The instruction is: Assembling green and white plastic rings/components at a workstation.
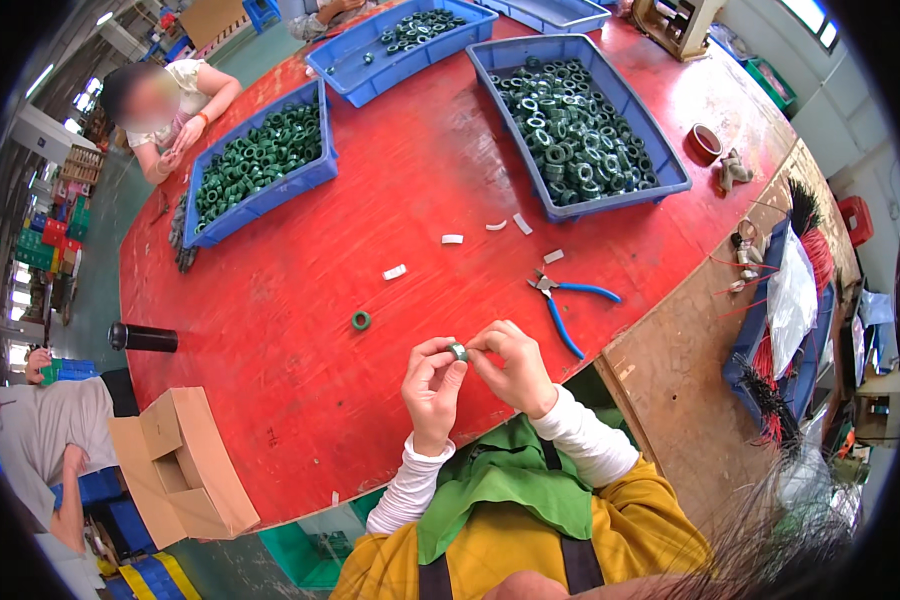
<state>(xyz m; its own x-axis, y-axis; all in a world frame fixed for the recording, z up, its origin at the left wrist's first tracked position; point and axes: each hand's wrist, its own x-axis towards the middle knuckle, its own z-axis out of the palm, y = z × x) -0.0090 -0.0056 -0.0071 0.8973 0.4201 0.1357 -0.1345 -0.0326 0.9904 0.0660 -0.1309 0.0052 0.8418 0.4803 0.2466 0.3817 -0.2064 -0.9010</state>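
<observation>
My left hand [432, 392] pinches a small dark green ring [459, 352] with a pale patch on it, just above the table's near edge. My right hand [512, 366] is closed, thumb and fingertips pressed together at the ring's right side; what lies between them is hidden. Another green ring [361, 320] rests on the red table [300, 400], left of my hands. Blue-handled cutting pliers [568, 300] lie with jaws apart to the right. Beyond my hands are several short white strips, among them one white strip [395, 272].
Blue trays of green rings stand farther off: a right tray [620, 200], a left tray [270, 188] and a far tray [370, 85]. A black bottle [145, 338] and cardboard box [220, 470] are at left. A person [185, 100] sits across; brown tape [704, 143] lies right.
</observation>
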